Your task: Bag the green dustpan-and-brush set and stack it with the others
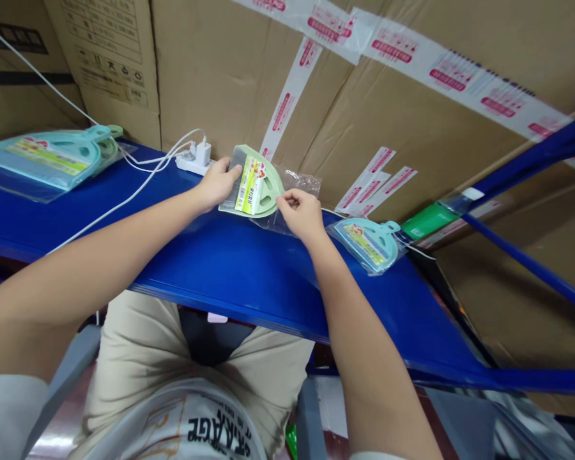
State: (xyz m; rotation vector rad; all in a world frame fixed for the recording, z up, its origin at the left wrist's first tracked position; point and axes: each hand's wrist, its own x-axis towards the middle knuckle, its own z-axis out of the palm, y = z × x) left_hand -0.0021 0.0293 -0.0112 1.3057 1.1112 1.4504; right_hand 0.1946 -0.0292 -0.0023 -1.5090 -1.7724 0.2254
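Green dustpan (259,185) held over blue table (230,262), edge clamped by left hand (218,185). Clear bag (303,182) pinched by right hand (301,214); pan seemingly not yet bagged. Bagged blue dustpan (368,243) laid right, bagged stack (48,156) left.

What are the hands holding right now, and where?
Left hand holds the green dustpan by its left edge; right hand pinches the clear bag beside it.

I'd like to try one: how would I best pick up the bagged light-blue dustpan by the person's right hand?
Probably by its loop handle, coming from the right. The bagged light-blue dustpan lies flat on the blue table, so its wide body offers little to pinch; the handle sticks out rightward, away from the right hand.
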